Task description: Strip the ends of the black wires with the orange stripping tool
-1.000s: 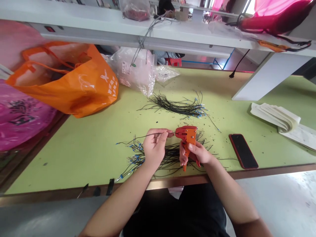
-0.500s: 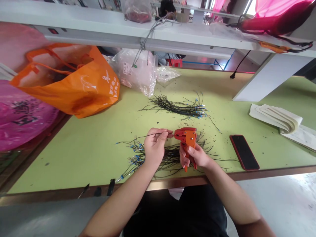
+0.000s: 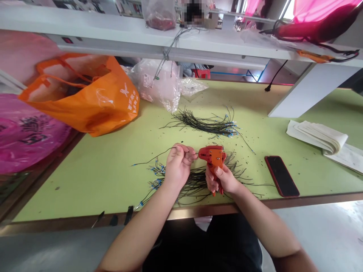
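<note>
My left hand (image 3: 179, 164) is closed on a thin black wire (image 3: 154, 157). One end of that wire, with a blue tip, hangs out to the left over the table; its other end is by the nose of an orange-red wire stripper (image 3: 213, 154). Around the stripper's handles my right hand (image 3: 220, 177) is wrapped, holding the tool upright. Beneath both hands lies a bundle of black wires (image 3: 195, 179), its blue-tipped ends at the left. A second wire bundle (image 3: 198, 121) rests farther back, its blue tips at the right.
A phone (image 3: 282, 176) and folded white sheets (image 3: 317, 138) lie to the right. At the left stands an orange bag (image 3: 93, 105) beside a pink plastic bag (image 3: 34, 132). Clear plastic bags (image 3: 161, 81) sit at the back under a white shelf (image 3: 113, 34). Small black scraps dot the green table (image 3: 113, 158).
My left hand has turned slightly, its fingers shifting on the wire by the stripper's nose. The stripper has tilted a little in my right hand. The camera view has shifted slightly.
</note>
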### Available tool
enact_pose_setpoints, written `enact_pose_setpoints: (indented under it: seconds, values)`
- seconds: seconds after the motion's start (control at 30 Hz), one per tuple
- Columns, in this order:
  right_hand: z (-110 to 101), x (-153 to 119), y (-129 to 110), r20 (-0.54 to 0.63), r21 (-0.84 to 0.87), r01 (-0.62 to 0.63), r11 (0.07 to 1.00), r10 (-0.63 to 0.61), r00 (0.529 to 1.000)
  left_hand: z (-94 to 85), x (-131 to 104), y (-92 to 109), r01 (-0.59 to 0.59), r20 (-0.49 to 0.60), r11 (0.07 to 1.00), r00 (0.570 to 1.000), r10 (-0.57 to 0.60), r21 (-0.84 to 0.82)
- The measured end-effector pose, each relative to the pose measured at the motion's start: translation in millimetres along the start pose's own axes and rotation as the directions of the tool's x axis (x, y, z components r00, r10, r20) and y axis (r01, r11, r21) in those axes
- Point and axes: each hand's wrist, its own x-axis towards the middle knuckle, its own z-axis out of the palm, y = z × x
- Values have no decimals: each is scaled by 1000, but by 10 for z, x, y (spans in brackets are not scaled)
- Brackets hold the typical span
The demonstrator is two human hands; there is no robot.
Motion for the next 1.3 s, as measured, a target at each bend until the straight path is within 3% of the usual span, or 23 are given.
enact_pose_setpoints:
  seconds: [0.2,0.3,0.33,0.4,0.43,0.47,0.53,0.6,0.77,0.9,1.03,1.3]
  values:
    - [31,-27,-3,94,-1,31,1000,-31,995,20,-29,12,-22,17,999,1000,23,-34]
    - [-75,-121,-249,99,51,227,973,-231,968,-184,158,237,-143,-119,985,984,131,-98]
    - [-130,-163,-375,-13,94,354,930,-354,935,-275,251,334,-233,-204,963,957,204,-133]
    - [-232,-226,-617,-239,100,514,852,-481,844,-430,419,482,-392,-327,912,883,336,-122]
    - [-261,-235,-700,-351,70,533,843,-479,804,-472,470,509,-379,-320,921,887,332,-96]
    - [-266,-226,-740,-392,36,494,869,-443,807,-482,490,496,-333,-305,941,904,298,-67]
    - [-208,-157,-679,-382,-13,364,931,-341,859,-419,433,373,-245,-197,969,950,243,17]
    - [-101,-56,-480,-331,-42,295,955,-292,897,-296,284,193,-265,-64,959,960,273,102]
    - [0,92,-8,-132,-115,156,981,-171,976,-122,-71,-32,-444,206,851,894,398,280]
    - [-54,81,61,-72,-113,150,982,-159,985,-96,-164,-31,-514,348,780,848,399,358]
    - [-47,80,48,-79,-135,140,981,-152,985,-97,-208,-75,-537,490,779,800,348,323]
    - [-40,87,83,-120,-164,83,983,-104,987,-246,-204,-183,-552,553,745,778,299,374]
